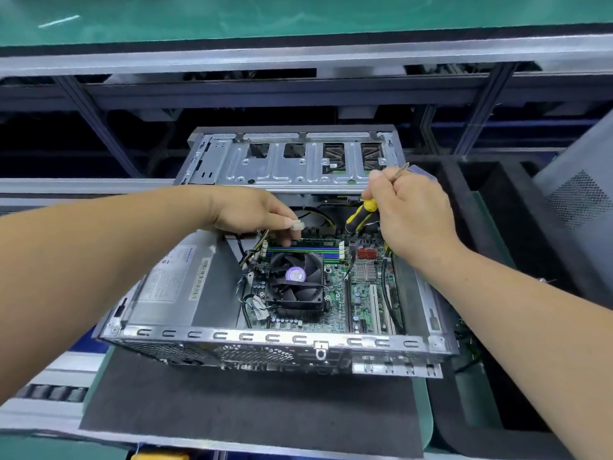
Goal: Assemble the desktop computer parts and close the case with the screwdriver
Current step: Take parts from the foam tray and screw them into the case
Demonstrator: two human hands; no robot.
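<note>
The case [278, 338] lies on its side on the dark mat [245, 410], open face up, so the board [361, 293] can be reached from above. The left hand [252, 210] pinches a white plug [297, 225] between thumb and fingertips and holds it just above the memory slots [305, 252], at 12 o'clock from the fan [296, 280] — lined up, I judge, to seat it on the board. The right hand [408, 207] is curled round the screwdriver [360, 215], whose yellow and black handle slants down toward 7 o'clock; parked in the fist rather than working, it seems. The drive cage [292, 164] stands tilted up at the case's 12 o'clock edge, which clears the way to the cables. The side panel [577, 194] leans at 2 o'clock — closing is still to come.
</note>
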